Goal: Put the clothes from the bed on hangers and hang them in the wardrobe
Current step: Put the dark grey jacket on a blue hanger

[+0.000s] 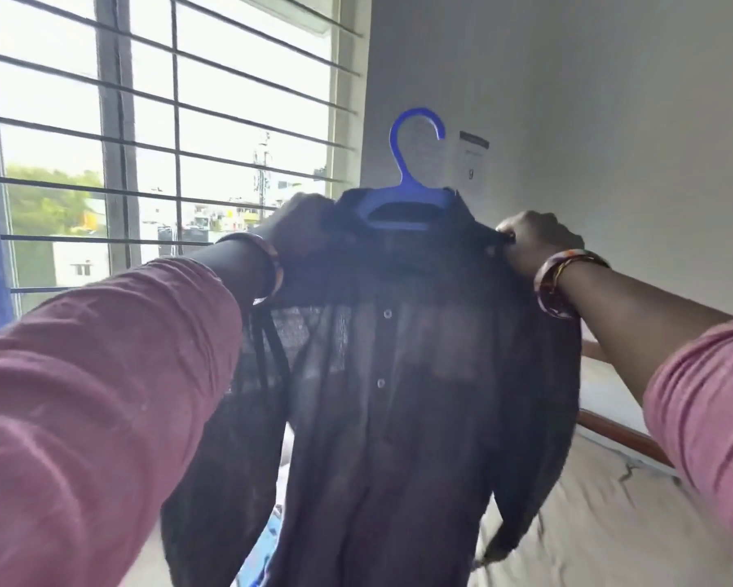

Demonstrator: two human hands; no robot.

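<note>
dark button-up shirt [381, 374] on blue plastic hanger [411, 192], held up before the window grille [165, 120], above the bed [602, 502] | left hand [301, 230] fingers curled gripping left shoulder | right hand [534, 239] fingers pinching right shoulder | wall paper [473, 158]: "9" legible, rest blurred

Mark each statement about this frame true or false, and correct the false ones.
1. The dark button-up shirt is on a blue plastic hanger. True.
2. The hanger's hook is already over a wardrobe rail. False: it stands free in the air before the wall.
3. The left hand and right hand each grip a shoulder of the shirt. True.
4. The shirt lies flat on the bed. False: it is held up above it.
</note>
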